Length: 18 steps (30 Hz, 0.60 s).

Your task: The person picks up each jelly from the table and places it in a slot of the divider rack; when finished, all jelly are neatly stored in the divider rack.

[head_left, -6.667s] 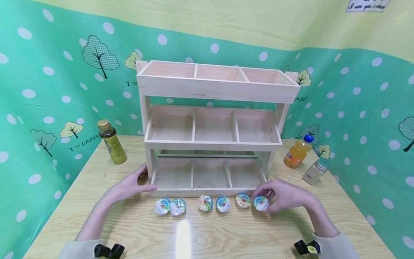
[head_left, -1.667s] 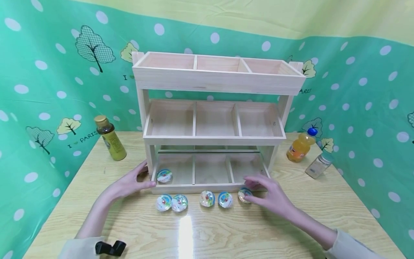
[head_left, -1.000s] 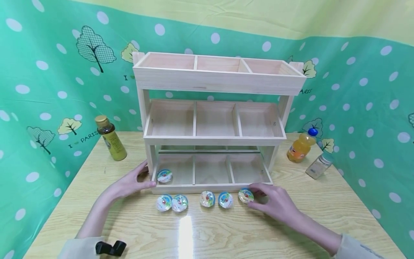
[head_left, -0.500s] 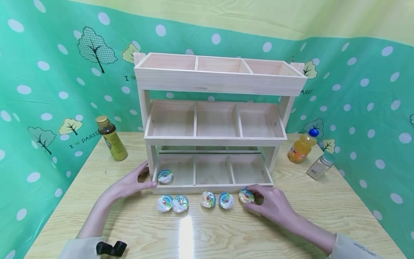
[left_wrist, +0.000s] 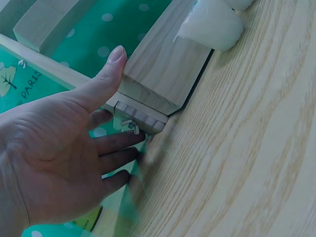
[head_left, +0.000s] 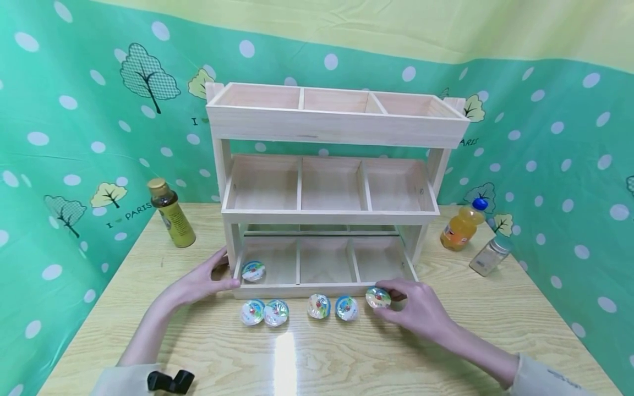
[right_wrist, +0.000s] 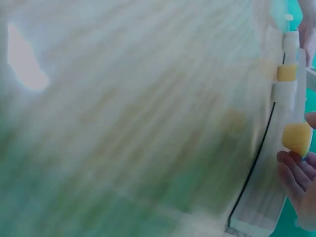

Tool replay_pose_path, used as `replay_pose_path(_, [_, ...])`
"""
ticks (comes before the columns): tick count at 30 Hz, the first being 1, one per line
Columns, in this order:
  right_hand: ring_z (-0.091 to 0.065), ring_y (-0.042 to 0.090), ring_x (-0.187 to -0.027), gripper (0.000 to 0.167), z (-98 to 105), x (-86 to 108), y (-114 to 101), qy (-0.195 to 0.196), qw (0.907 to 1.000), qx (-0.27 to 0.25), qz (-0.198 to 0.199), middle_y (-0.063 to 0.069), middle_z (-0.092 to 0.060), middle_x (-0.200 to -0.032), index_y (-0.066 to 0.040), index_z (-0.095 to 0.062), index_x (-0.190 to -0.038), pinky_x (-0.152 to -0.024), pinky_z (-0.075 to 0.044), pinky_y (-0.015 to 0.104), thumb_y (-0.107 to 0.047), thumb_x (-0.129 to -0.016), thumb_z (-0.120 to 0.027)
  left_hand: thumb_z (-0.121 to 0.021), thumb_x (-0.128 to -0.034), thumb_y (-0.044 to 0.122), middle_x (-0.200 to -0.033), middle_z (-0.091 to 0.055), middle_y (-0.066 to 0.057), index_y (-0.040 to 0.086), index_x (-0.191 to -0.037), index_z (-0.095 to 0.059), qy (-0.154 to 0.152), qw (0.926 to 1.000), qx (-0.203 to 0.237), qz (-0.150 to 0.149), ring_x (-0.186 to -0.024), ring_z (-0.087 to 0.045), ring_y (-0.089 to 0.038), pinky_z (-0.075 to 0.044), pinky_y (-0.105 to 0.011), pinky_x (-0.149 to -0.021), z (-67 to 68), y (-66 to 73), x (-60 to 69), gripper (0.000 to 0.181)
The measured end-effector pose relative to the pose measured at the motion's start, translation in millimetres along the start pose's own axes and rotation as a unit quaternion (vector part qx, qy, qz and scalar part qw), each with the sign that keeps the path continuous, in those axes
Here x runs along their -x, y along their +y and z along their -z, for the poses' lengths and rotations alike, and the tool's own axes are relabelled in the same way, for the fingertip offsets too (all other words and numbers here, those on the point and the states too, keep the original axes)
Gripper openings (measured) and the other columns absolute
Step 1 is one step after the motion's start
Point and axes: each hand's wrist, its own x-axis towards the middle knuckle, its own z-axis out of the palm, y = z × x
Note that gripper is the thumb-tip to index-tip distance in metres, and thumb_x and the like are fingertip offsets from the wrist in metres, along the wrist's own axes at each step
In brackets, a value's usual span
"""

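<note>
My left hand (head_left: 200, 281) grips the left end of a three-tier wooden shelf (head_left: 337, 129). Its thumb lies along the bottom tray's front corner, with the fingers behind the leg, as the left wrist view shows. My right hand (head_left: 421, 307) pinches a yellow jelly cup (head_left: 378, 297) with a foil lid, just in front of the bottom tray's right part. In the right wrist view that jelly cup (right_wrist: 296, 138) sits between thumb and fingertips. Another jelly cup (head_left: 253, 270) lies in the bottom tray's left compartment. Several more jelly cups (head_left: 318, 306) stand in a row before the shelf.
An oil-coloured bottle (head_left: 172, 213) with a gold cap stands left of the shelf. To the right are an orange drink bottle (head_left: 463, 224) and a clear jar (head_left: 490, 255) with a green lid. A green polka-dot cloth (head_left: 74, 132) hangs behind the wooden table (head_left: 223, 357).
The row's rightmost jelly cup has gone into the bottom-left compartment. My right hand has moved left to the yellow jelly cup, taken hold and raised it slightly. My left hand stays put.
</note>
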Motion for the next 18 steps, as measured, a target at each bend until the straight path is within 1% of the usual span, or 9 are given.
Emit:
replay_pose_path(6, [-0.072, 0.002, -0.084, 0.05, 7.3, -12.7, -11.4, 0.015, 0.9998, -0.007, 0.014, -0.001, -0.08, -0.107, -0.015, -0.077, -0.118, -0.076, -0.063, 0.027, -0.03, -0.073, -0.093, -0.074, -0.093, 0.039, -0.164, -0.024, -0.036, 0.004, -0.165, -0.003, -0.003, 1.0, 0.002, -0.001, -0.151, -0.024, -0.058, -0.025, -0.077, -0.117, -0.2, -0.2, 0.1, 0.107])
replay_pose_path(7, [-0.071, 0.001, -0.084, 0.05, 7.8, -15.5, -13.9, 0.017, 0.9997, -0.006, 0.014, -0.003, -0.08, -0.107, -0.017, -0.077, -0.119, -0.078, -0.063, 0.028, -0.031, -0.074, -0.093, -0.074, -0.0931, 0.038, -0.164, -0.023, -0.036, 0.004, -0.165, -0.003, -0.003, 1.0, 0.002, -0.002, -0.151, -0.024, -0.058, -0.025, -0.077, -0.117, -0.2, -0.4, 0.0, 0.107])
replay_pose_path(8, [-0.071, 0.001, -0.085, 0.05, 8.2, -18.6, -16.7, 0.018, 0.9997, -0.009, 0.013, -0.003, -0.08, -0.108, -0.017, -0.077, -0.119, -0.084, -0.063, 0.033, -0.031, -0.074, -0.092, -0.074, -0.0931, 0.038, -0.164, -0.023, -0.036, 0.005, -0.165, -0.003, -0.004, 1.0, 0.001, -0.003, -0.15, -0.024, -0.058, -0.025, -0.077, -0.116, -0.2, -0.6, 0.0, 0.107])
replay_pose_path(9, [-0.071, 0.0, -0.084, 0.05, 8.3, -21.9, -19.8, 0.018, 0.9997, -0.013, 0.012, -0.004, -0.079, -0.107, -0.018, -0.076, -0.12, -0.084, -0.063, 0.034, -0.031, -0.075, -0.092, -0.074, -0.0932, 0.038, -0.164, -0.023, -0.036, 0.005, -0.166, -0.003, -0.004, 1.0, 0.002, -0.004, -0.15, -0.024, -0.058, -0.025, -0.077, -0.116, -0.2, -0.9, -0.2, 0.107])
replay_pose_path(13, [-0.071, 0.003, -0.083, 0.049, 4.8, -37.8, -32.6, 0.019, 0.9977, -0.061, 0.023, -0.004, -0.077, -0.106, -0.014, -0.075, -0.122, -0.082, -0.065, 0.036, -0.025, -0.077, -0.091, -0.074, -0.0932, 0.038, -0.165, -0.022, -0.035, 0.006, -0.166, -0.003, -0.003, 1.0, 0.002, -0.007, -0.15, -0.024, -0.058, -0.026, -0.077, -0.116, 0.0, -1.3, -1.2, 0.107])
replay_pose_path(14, [-0.071, 0.005, -0.083, 0.048, 3.0, -42.2, -35.9, 0.018, 0.9965, -0.076, 0.028, -0.003, -0.076, -0.105, -0.012, -0.075, -0.122, -0.08, -0.065, 0.035, -0.022, -0.077, -0.09, -0.074, -0.0932, 0.038, -0.165, -0.022, -0.035, 0.006, -0.166, -0.003, -0.003, 1.0, 0.002, -0.007, -0.15, -0.025, -0.058, -0.027, -0.077, -0.116, 0.1, -1.3, -1.5, 0.107])
replay_pose_path(15, [-0.071, 0.006, -0.083, 0.048, 0.7, -46.7, -39.0, 0.016, 0.9953, -0.09, 0.031, -0.003, -0.075, -0.104, -0.012, -0.075, -0.123, -0.074, -0.065, 0.032, -0.021, -0.078, -0.09, -0.074, -0.0932, 0.038, -0.165, -0.023, -0.035, 0.006, -0.166, -0.003, -0.003, 1.0, 0.002, -0.007, -0.15, -0.025, -0.058, -0.027, -0.077, -0.116, 0.1, -1.2, -1.6, 0.107])
replay_pose_path(18, [-0.072, 0.009, -0.085, 0.047, -7.4, -60.9, -48.2, 0.01, 0.9924, -0.118, 0.032, -0.001, -0.075, -0.104, -0.01, -0.074, -0.123, -0.075, -0.065, 0.03, -0.017, -0.078, -0.089, -0.074, -0.0934, 0.038, -0.164, -0.025, -0.036, 0.005, -0.166, -0.003, -0.003, 1.0, 0.001, -0.006, -0.15, -0.026, -0.058, -0.027, -0.077, -0.115, 0.3, -0.8, -1.7, 0.106])
